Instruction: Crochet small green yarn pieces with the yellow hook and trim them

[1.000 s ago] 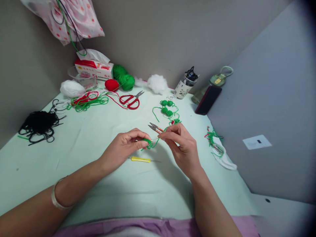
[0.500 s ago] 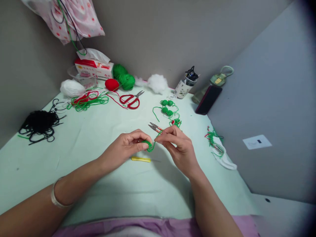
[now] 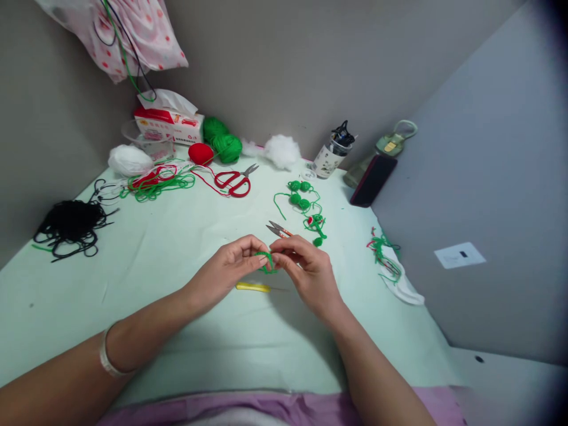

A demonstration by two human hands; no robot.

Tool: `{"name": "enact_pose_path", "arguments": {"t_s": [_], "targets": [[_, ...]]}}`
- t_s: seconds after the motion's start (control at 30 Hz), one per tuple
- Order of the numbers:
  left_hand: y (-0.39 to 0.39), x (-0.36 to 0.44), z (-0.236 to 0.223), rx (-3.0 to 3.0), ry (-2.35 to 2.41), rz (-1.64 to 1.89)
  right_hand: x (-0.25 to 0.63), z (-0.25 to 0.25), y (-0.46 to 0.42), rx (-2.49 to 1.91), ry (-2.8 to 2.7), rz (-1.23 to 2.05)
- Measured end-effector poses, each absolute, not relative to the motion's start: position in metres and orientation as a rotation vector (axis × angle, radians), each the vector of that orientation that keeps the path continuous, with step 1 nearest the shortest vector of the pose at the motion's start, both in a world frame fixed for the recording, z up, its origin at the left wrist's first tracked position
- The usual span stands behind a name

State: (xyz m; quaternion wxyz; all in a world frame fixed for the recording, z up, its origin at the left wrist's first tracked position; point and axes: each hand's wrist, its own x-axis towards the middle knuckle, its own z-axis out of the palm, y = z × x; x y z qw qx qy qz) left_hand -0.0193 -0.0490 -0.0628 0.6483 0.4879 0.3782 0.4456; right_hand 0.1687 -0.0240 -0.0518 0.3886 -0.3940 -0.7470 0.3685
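Pinched between the thumb and fingers of my left hand point(image 3: 237, 260) is a small green crochet piece point(image 3: 265, 255), partly covered by the fingertips. Right against it, my right hand point(image 3: 308, 269) has thumb and forefinger closed on green yarn at the piece's edge; whether a needle is in that pinch is hidden. Just beyond my right fingers lie thread snips point(image 3: 277, 228), their handles covered by the hand. Below both hands a yellow-handled crochet hook point(image 3: 252, 287) rests on the table. Finished green crochet balls point(image 3: 300, 201) with yarn tails lie farther back.
Red-handled scissors point(image 3: 233, 182), a red yarn ball point(image 3: 201, 154), green yarn point(image 3: 224, 142) and white stuffing point(image 3: 282, 152) lie toward the back. Black yarn point(image 3: 71, 225) is at left. A pen cup point(image 3: 331, 157), a phone point(image 3: 374, 180) and yarn scraps point(image 3: 384, 254) are at right.
My right hand has moved left and in to the crochet piece, closing the gap between the hands. A thin needle-like glint seen a second ago is now hidden. The left hand stays put.
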Motion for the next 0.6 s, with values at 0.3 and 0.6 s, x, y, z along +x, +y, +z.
{"name": "enact_pose_path", "arguments": {"t_s": [0.3,0.6], "targets": [[-0.050,-0.015,-0.069,0.973,0.917,0.973,0.167,-0.053,-0.028,-0.838,-2.195,0.628],[-0.049,-0.010,-0.076,0.986,0.987,0.805,0.165,-0.038,-0.044,-0.817,-1.884,0.600]]}}
